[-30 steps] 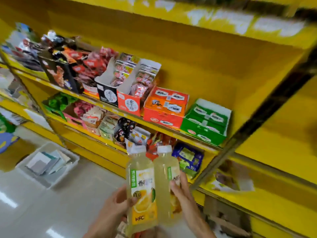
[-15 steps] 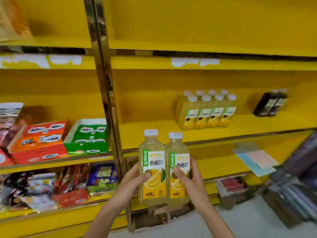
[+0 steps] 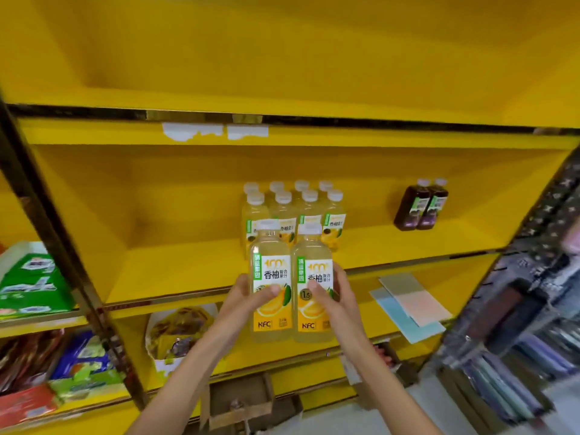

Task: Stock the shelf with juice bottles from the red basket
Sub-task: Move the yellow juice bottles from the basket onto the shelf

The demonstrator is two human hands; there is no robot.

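I hold two pale yellow juice bottles upright, side by side, in front of the yellow shelf (image 3: 175, 265). My left hand (image 3: 248, 301) grips the left bottle (image 3: 271, 271). The right bottle (image 3: 314, 277) is held by my right hand (image 3: 335, 296). Both have white caps and yellow-and-white labels. Just behind them on the shelf stands a group of several matching juice bottles (image 3: 310, 208) in two rows. Two dark juice bottles (image 3: 420, 205) stand farther right on the same shelf. The red basket is out of sight.
Coloured sheets (image 3: 408, 306) lie on the lower shelf at right. A white box of snack packs (image 3: 179, 331) sits on that lower shelf at left. Beyond the dark upright post (image 3: 47, 221), the left bay holds green and red boxes. A rack of goods (image 3: 533, 324) crowds the right side.
My view swung right from the snack bay to the drinks bay and came closer. Both hands raised the two bottles toward the shelf, now just in front of the stocked group.
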